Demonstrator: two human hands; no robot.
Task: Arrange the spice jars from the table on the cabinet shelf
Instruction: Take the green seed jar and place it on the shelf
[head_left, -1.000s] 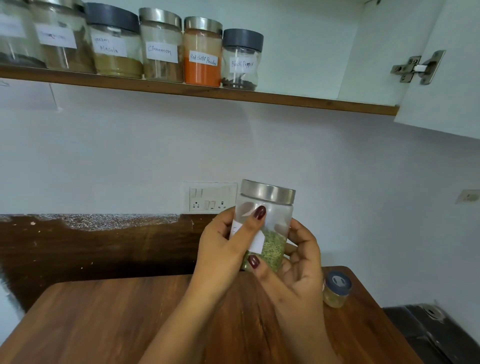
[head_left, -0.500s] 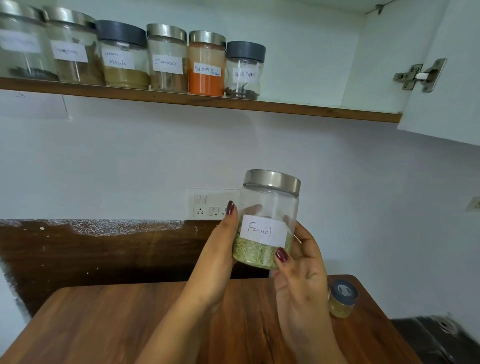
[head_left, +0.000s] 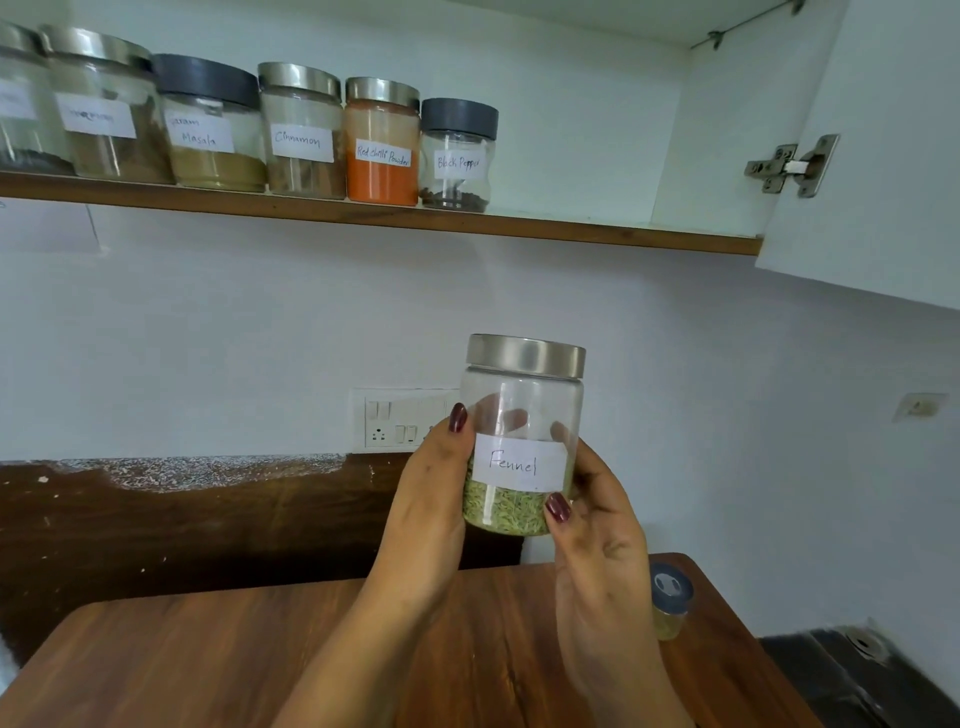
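Jar turned since a second ago: the label was round the side under the fingers, now "Fennel" faces the camera, and the fennel jar (head_left: 522, 441) sits a bit higher against the wall. Both hands hold it upright, in the air above the table (head_left: 260, 649), well below the shelf (head_left: 597, 231). Left hand (head_left: 426, 499) wraps the left side, thumb up by the label edge. Right hand (head_left: 597, 525) cups the lower right, thumb on the front by the seeds, fingers showing through the glass. Steel lid is on. Step looks like the lift to the shelf. To do it well: keep the label forward and the jar upright, aim for the bare shelf right of the pepper jar (head_left: 457, 156), and set it just beside that one, base fully on the board. If one hand lets go for the reach, grip the body, not the lid. Mind the open door (head_left: 883, 182) at right. Small jar (head_left: 670, 608) waits on the table, partly behind the right wrist.
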